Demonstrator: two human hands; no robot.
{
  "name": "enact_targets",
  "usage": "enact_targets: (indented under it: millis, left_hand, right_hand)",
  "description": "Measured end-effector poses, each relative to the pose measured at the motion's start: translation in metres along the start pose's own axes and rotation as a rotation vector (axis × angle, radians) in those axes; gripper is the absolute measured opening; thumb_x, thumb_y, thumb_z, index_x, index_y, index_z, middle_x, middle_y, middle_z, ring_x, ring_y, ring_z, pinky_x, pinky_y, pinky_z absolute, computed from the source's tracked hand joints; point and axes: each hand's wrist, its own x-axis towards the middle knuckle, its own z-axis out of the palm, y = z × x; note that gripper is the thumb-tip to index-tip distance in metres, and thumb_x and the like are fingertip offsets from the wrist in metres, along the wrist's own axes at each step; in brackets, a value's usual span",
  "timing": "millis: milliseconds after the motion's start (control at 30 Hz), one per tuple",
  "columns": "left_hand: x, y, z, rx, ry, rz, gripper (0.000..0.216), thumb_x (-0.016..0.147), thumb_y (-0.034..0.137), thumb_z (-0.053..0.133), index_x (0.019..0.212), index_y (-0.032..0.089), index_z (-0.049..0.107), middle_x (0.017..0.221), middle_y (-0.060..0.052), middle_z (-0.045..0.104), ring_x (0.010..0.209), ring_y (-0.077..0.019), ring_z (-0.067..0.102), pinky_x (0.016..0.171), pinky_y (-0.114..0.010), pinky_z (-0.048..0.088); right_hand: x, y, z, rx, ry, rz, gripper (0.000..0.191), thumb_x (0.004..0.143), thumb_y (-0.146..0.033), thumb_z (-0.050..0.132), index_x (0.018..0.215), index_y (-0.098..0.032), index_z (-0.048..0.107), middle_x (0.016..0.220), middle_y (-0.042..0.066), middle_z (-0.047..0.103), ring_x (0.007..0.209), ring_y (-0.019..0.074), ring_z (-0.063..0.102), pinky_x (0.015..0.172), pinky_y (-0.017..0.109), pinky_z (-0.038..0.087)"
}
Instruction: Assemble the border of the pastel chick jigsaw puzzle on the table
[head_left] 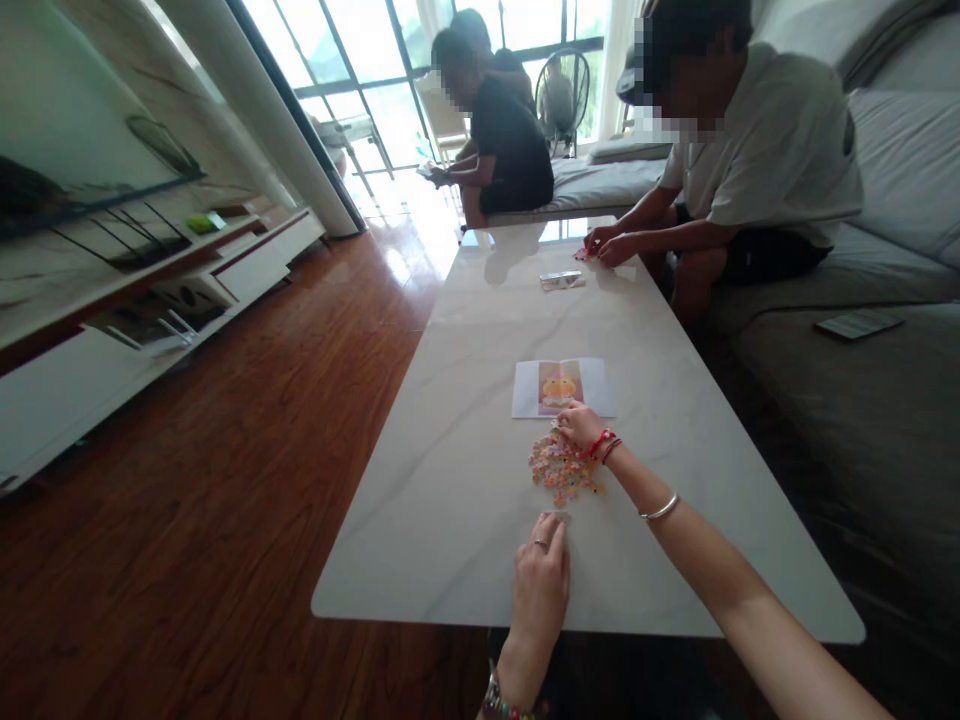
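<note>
Head view: puzzle pieces point(561, 472) lie heaped mid-bench point(450, 450), just below a picture sheet point(596, 385). Your right grip point(581, 424) curls over the heap's far edge; whether it is pinching a piece, I cannot tell. Your left grip point(541, 578) lies flat and spread nearby. A dragged wrist could scatter pieces.

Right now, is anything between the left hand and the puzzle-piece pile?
Nothing visible. The left hand lies flat on the white tabletop, with only bare surface up to the puzzle-piece pile. The right hand sits at the pile's far edge, beside the picture sheet.
</note>
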Motion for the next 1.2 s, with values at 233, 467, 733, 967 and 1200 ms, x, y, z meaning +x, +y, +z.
enact_targets:
  millis: [233,467,733,967,1200]
  left_hand:
    - [-0.002,0.000,-0.002,-0.038,-0.016,-0.028,0.044,0.074,0.004,0.038,0.114,0.020,0.048,0.122,-0.008,0.049,0.115,-0.0212,0.044,0.088,-0.037,0.046]
    - [-0.001,-0.002,-0.003,-0.048,-0.016,-0.047,0.041,0.074,0.006,0.040,0.112,0.019,0.049,0.120,-0.008,0.049,0.115,-0.0220,0.044,0.087,-0.037,0.047]
    - [0.001,-0.003,-0.004,-0.050,-0.027,-0.019,0.040,0.077,0.008,0.039,0.114,0.020,0.047,0.121,-0.008,0.049,0.116,-0.0216,0.043,0.087,-0.037,0.046]
    - [-0.001,0.007,-0.003,-0.049,-0.049,-0.013,0.037,0.078,0.010,0.040,0.114,0.018,0.047,0.123,-0.010,0.048,0.119,-0.0212,0.039,0.088,-0.037,0.044]
    - [0.001,0.009,-0.002,-0.029,-0.072,-0.032,0.039,0.079,0.010,0.038,0.116,0.017,0.046,0.123,-0.009,0.049,0.119,-0.0197,0.039,0.089,-0.035,0.043]
  right_hand:
    - [0.004,-0.006,-0.001,0.005,-0.075,-0.102,0.021,0.069,-0.031,0.060,0.078,-0.013,0.066,0.086,0.010,0.060,0.070,0.0153,0.056,0.062,0.023,0.040]
    - [0.008,-0.005,-0.005,0.162,-0.024,-0.097,0.012,0.067,-0.021,0.060,0.073,-0.013,0.065,0.079,0.010,0.064,0.071,0.0161,0.058,0.064,0.024,0.042]
    - [-0.049,0.010,-0.025,0.614,-0.067,-0.043,0.023,0.075,-0.026,0.049,0.086,-0.012,0.063,0.067,0.003,0.065,0.057,0.0099,0.058,0.050,0.019,0.045]
    - [-0.112,-0.011,-0.020,0.769,-0.178,-0.022,0.023,0.071,-0.015,0.047,0.085,-0.014,0.066,0.078,0.005,0.066,0.063,0.0105,0.057,0.056,0.022,0.046]
    - [-0.130,-0.033,0.008,0.555,-0.074,0.019,0.025,0.070,-0.004,0.046,0.088,-0.016,0.059,0.071,0.002,0.063,0.064,0.0103,0.058,0.063,0.022,0.045]
